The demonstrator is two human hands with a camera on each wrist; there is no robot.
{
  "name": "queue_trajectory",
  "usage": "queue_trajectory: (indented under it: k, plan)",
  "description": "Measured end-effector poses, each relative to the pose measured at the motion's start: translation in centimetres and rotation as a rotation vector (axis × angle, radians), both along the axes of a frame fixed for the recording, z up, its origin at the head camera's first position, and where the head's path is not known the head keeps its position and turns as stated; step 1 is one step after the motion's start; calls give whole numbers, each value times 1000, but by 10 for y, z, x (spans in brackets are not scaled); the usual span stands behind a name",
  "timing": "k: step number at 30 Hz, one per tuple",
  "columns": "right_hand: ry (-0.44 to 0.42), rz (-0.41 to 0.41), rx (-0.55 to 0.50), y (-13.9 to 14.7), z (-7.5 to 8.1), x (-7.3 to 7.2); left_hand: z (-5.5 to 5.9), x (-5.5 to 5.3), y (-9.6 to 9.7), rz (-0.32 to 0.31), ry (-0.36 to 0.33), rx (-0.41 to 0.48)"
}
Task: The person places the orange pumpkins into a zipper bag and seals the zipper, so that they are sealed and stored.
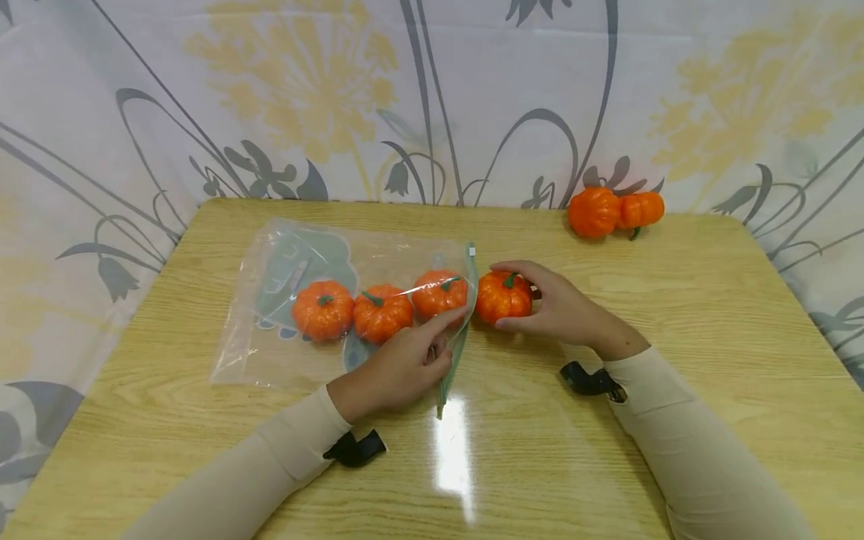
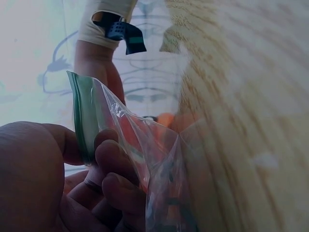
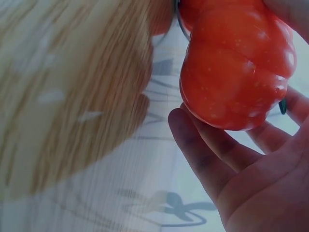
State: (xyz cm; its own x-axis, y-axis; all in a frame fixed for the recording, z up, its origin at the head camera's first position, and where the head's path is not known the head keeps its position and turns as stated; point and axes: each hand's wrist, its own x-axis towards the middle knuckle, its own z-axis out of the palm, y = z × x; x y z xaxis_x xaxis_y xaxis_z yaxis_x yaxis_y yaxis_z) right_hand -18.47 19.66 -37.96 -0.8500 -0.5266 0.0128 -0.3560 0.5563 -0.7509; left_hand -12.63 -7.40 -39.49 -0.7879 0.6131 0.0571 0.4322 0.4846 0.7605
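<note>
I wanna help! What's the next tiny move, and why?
Probably slide the held pumpkin into the bag: the right fingers hold it beside the green edge, the left fingers hold that edge, and three pumpkins lie inside.

The left arm (image 1: 263, 457) slants in from the near left, the right arm (image 1: 695, 442) from the near right, both in cream sleeves (image 1: 307, 429) ending at the wrists. The left hand (image 1: 405, 369) stretches its index finger (image 1: 445, 321) far and right, its other fingers bent in a grip. The right hand (image 1: 555, 304), a little farther out, holds in a wide curve, thumb (image 1: 518, 324) near, fingers (image 1: 523, 266) far. The 2 hands sit apart.
</note>
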Motion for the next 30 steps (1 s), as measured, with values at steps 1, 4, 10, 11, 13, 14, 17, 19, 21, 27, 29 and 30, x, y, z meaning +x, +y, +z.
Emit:
queue_trajectory:
  k: [1,4,10,11,13,14,17,19,21,27,29,30]
  plan:
    - [-2,3,-4,-1,0,0,0,0,0,1,1,-1]
    - [-17,8,-15,-3,0,0,1,1,-1,4,7,-4]
    - [-26,2,-8,-4,0,2,1,1,0,0,6,-8]
    - [-26,2,-8,-4,0,2,1,1,0,-1,4,-8]
    - [-24,0,-9,-4,-1,2,1,1,0,-1,4,-8]
    - [-22,-1,-11,-4,-1,2,1,1,0,1,6,-7]
    - [-20,-5,-13,-5,-1,3,1,1,0,0,11,-3]
    - [-24,-12,-16,-6,-2,3,1,1,0,0,14,-1]
    - [-29,-21,-15,-7,-2,4,2,1,0,-2,14,3]
    - [-10,-45,13,-8,-1,4,1,1,0,1,38,6]
    - [-9,-48,16,-8,-1,4,1,1,0,1,43,7]
    - [-14,-51,15,-8,-1,4,0,0,1,2,41,5]
